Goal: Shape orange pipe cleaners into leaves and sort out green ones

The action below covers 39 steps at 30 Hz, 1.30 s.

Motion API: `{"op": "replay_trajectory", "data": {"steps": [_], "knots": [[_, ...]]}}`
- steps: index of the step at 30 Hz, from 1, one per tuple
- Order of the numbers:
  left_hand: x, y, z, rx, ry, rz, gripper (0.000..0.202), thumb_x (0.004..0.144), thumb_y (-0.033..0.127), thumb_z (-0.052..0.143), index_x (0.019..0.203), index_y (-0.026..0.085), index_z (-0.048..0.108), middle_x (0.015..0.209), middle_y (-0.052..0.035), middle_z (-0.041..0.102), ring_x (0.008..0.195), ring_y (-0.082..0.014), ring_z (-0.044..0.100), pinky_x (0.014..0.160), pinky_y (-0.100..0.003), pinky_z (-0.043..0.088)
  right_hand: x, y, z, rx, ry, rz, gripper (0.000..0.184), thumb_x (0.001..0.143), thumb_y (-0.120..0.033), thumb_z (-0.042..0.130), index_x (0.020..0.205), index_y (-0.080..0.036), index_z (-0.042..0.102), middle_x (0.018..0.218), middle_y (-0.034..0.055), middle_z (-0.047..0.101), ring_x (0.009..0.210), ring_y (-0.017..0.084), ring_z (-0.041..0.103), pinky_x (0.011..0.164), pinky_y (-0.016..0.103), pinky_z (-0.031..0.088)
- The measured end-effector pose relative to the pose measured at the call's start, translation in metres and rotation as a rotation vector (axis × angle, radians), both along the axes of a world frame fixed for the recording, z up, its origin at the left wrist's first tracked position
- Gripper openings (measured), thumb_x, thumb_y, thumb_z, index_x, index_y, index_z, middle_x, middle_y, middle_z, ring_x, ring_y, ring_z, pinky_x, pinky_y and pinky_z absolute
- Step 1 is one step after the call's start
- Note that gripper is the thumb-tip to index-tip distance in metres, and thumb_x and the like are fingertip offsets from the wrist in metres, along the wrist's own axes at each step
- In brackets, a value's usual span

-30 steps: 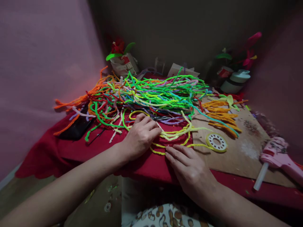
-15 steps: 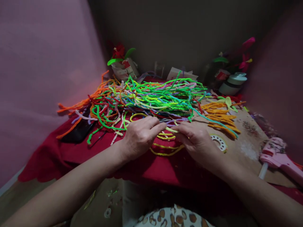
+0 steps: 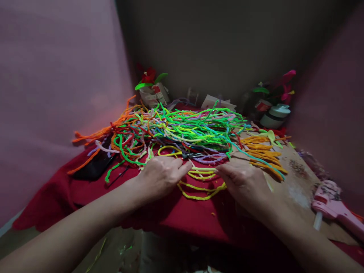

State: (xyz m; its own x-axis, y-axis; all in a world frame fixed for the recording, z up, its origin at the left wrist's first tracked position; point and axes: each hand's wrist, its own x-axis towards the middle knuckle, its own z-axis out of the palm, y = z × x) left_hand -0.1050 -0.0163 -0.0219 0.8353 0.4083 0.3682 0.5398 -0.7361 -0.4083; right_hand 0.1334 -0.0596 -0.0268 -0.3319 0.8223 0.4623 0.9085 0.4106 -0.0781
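A pale yellow pipe cleaner stretches level between my two hands. My left hand pinches one end of it, thumb and forefinger pressed together. The other end is in the closed fingers of my right hand. Just below it, bent yellow pipe cleaners lie in loops on the red cloth. Behind my hands rest scissors with yellow handles, their blades pointing right beside purple pipe cleaners.
A large tangled heap of green and mixed-colour pipe cleaners covers the middle. Orange-brown ones lie on cardboard at right, near a pink glue gun. A black phone lies left. Behind stands a lidded jar.
My hands have moved apart, so a longer stretch of the pale yellow pipe cleaner shows between them. The view has tilted slightly up, and the scissors are now less covered.
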Motion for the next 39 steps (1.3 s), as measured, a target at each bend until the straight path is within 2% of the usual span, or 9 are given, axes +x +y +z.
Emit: {"op": "replay_trajectory", "data": {"steps": [3,7,12,18,22,26,30,33,39], "knots": [[-0.008,0.007,0.008,-0.127,-0.066,0.073,0.021,0.081,0.013,0.043,0.092,0.021,0.059,0.063,0.0013,0.058,0.055,-0.0118,0.053,0.046,-0.022,0.028,0.004,-0.001,0.004,-0.014,0.043,0.002,0.025,0.083,-0.019,0.043,0.063,-0.019,0.059,0.058,0.0015,0.055,0.054,0.012,0.048,0.051,0.022,0.028],[-0.021,0.020,0.012,-0.391,-0.228,0.164,0.020,0.080,0.017,0.044,0.081,0.022,0.063,0.061,0.0027,0.059,0.054,-0.0095,0.051,0.047,-0.019,0.027,0.013,0.001,0.006,-0.048,0.064,-0.023,0.026,0.082,-0.021,0.043,0.060,-0.019,0.055,0.055,-0.0001,0.050,0.051,0.011,0.046,0.051,0.022,0.029],[-0.030,0.032,0.013,-0.618,-0.440,0.285,0.019,0.079,0.029,0.048,0.077,0.023,0.066,0.053,0.0046,0.051,0.047,-0.0071,0.041,0.047,-0.017,0.024,0.023,0.010,0.012,-0.125,0.079,-0.054,0.026,0.084,-0.032,0.045,0.066,-0.021,0.060,0.058,-0.0004,0.056,0.048,0.011,0.047,0.050,0.022,0.030],[-0.032,0.038,0.030,-0.894,-0.697,0.277,0.025,0.075,0.036,0.052,0.070,0.016,0.066,0.049,0.0045,0.043,0.047,-0.0059,0.035,0.046,-0.015,0.027,0.022,0.024,0.019,-0.134,0.048,-0.101,0.026,0.081,-0.033,0.046,0.066,-0.022,0.064,0.054,0.0009,0.059,0.047,0.013,0.049,0.047,0.022,0.029],[-0.033,0.040,0.038,-1.104,-1.002,0.336,0.022,0.072,0.033,0.056,0.061,0.015,0.059,0.044,0.0053,0.038,0.039,-0.0043,0.029,0.037,-0.016,0.020,0.018,0.032,0.021,-0.215,0.154,-0.065,0.030,0.082,-0.037,0.044,0.071,-0.022,0.067,0.053,0.0008,0.059,0.047,0.012,0.049,0.047,0.022,0.030],[-0.033,0.043,0.037,-1.099,-1.281,0.347,0.019,0.070,0.031,0.059,0.061,0.016,0.055,0.043,0.0048,0.044,0.035,-0.0043,0.033,0.034,-0.016,0.024,0.011,0.036,0.021,-0.312,0.207,0.009,0.030,0.082,-0.036,0.043,0.073,-0.021,0.068,0.054,0.0003,0.058,0.049,0.012,0.048,0.048,0.021,0.031],[-0.034,0.048,0.035,-1.000,-1.202,0.401,0.019,0.068,0.028,0.062,0.057,0.015,0.055,0.040,0.0049,0.047,0.033,-0.0045,0.038,0.033,-0.015,0.028,0.008,0.044,0.018,-0.331,0.204,-0.032,0.028,0.081,-0.035,0.045,0.074,-0.021,0.069,0.055,0.0002,0.059,0.050,0.012,0.048,0.049,0.021,0.033],[-0.036,0.053,0.034,-1.119,-1.132,0.416,0.019,0.068,0.028,0.062,0.056,0.014,0.055,0.041,0.0041,0.050,0.031,-0.0048,0.041,0.033,-0.016,0.030,0.008,0.049,0.014,-0.366,0.202,-0.054,0.029,0.081,-0.035,0.045,0.074,-0.020,0.068,0.057,0.0005,0.059,0.053,0.013,0.050,0.051,0.022,0.034],[-0.035,0.059,0.033,-1.313,-1.409,0.278,0.019,0.068,0.025,0.065,0.061,0.013,0.053,0.049,0.0035,0.054,0.036,-0.0024,0.044,0.035,-0.014,0.032,0.007,0.053,0.006,-0.384,0.268,0.019,0.028,0.082,-0.033,0.044,0.073,-0.019,0.067,0.059,0.0007,0.060,0.056,0.013,0.052,0.053,0.021,0.036]]}}
